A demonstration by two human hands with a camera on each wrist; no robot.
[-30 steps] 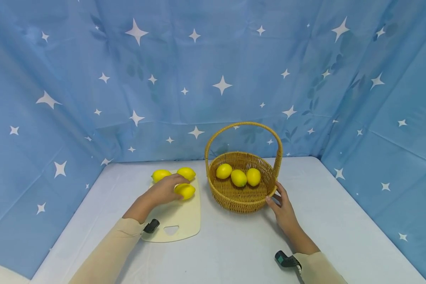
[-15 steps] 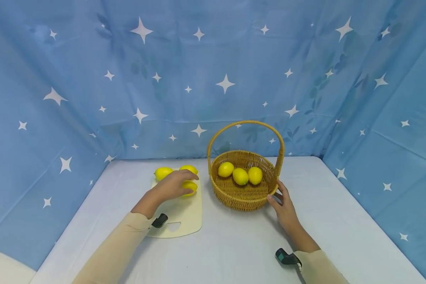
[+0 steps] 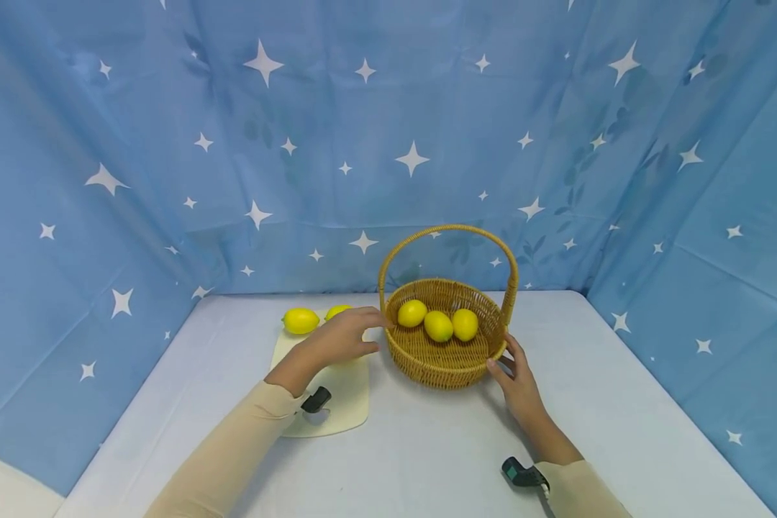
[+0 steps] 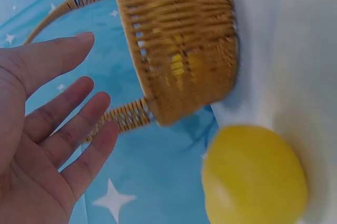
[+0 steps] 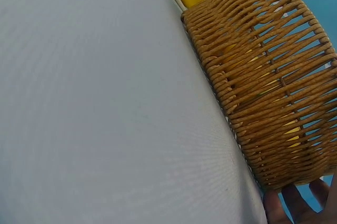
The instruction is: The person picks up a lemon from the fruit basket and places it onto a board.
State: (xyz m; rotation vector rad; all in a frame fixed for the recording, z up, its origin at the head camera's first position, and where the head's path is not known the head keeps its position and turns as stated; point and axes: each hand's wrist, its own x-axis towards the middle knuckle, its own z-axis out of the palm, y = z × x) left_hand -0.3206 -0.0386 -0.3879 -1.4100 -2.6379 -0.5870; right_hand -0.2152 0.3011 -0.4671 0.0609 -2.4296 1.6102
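My left hand [image 3: 344,337] reaches over the cutting board [image 3: 356,403] toward the basket's left rim. Its fingers are spread and hold nothing in the left wrist view. Beyond them, a yellow lemon [image 4: 255,176] lies on the light surface; in the head view the hand mostly covers it. Two more lemons rest at the board's far end, one on the left [image 3: 301,321] and one partly hidden [image 3: 338,311]. The wicker basket [image 3: 440,378] contains three lemons [image 3: 438,326]. At its right front, my right hand [image 3: 523,392] holds the rim, thumb and fingers around the side.
A white cloth covers the table [image 3: 427,453]. Blue star-patterned curtains [image 3: 337,108] close off the back and sides. The basket's tall arched handle [image 3: 453,227] rises above the rim. Wrist cameras [image 3: 521,473] are strapped on both forearms.
My left hand has come away from the front lemon on the board and moved right to the basket's left rim. The right hand stays at the basket, which has not visibly moved.
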